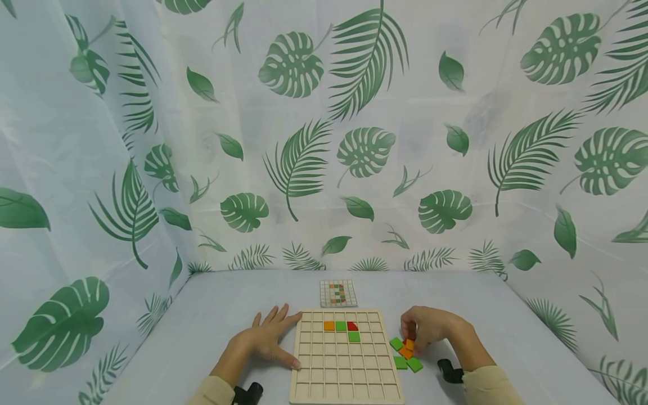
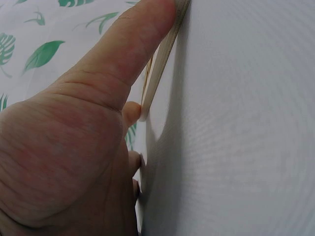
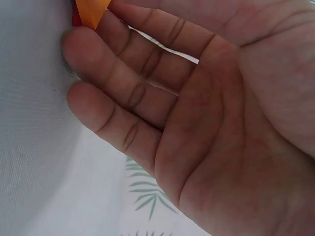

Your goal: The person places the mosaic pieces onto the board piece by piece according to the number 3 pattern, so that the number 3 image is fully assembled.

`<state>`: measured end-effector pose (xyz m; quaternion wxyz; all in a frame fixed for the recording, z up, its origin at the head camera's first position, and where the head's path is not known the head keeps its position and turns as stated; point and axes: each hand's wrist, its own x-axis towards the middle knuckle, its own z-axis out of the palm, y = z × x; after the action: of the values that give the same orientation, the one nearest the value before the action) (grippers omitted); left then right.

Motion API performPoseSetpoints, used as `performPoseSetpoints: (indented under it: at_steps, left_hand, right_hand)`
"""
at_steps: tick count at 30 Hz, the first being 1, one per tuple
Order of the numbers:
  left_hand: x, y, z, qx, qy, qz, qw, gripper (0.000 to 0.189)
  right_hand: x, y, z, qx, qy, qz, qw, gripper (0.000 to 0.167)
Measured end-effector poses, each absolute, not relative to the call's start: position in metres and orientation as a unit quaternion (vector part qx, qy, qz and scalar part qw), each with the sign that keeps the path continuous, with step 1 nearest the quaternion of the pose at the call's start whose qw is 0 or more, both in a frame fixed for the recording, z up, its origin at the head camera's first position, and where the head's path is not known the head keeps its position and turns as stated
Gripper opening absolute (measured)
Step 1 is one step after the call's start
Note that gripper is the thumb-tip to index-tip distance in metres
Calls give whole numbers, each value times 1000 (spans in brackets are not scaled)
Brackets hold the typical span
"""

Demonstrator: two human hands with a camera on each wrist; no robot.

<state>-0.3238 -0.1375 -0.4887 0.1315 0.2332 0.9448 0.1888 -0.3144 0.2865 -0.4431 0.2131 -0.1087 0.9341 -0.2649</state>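
Observation:
A wooden grid board (image 1: 346, 376) lies on the table. On its upper part sit an orange square tile (image 1: 329, 326), a green square tile (image 1: 341, 326), a red tile (image 1: 352, 326) with a rounded corner and, below the red one, another green tile (image 1: 354, 336). My left hand (image 1: 268, 339) is spread flat, its thumb (image 2: 133, 44) and index fingertip touching the board's left edge. At a small pile of loose tiles right of the board, my right hand (image 1: 430, 327) pinches an orange tile (image 3: 91, 11). Some red shows beside that tile.
Several loose tiles lie around the right fingertips, among them green ones (image 1: 400, 363) and an orange one (image 1: 405, 352). A small pattern card (image 1: 338, 293) with a coloured grid lies behind the board. Leaf-printed curtains (image 1: 354, 225) enclose the table's back and sides.

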Motion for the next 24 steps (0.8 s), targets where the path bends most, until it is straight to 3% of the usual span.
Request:
performPoseSetpoints:
  at_steps: [15,24]
  left_hand:
    - [-326,-139,-492,233,945,189,129,123]
    - [-325,-139,-490,235,944,190,131,123]
  right_hand:
    - [-316,282,-446,-106,948,-238,184,30]
    - [-318,285,-447,-155,937,-267,166,25]
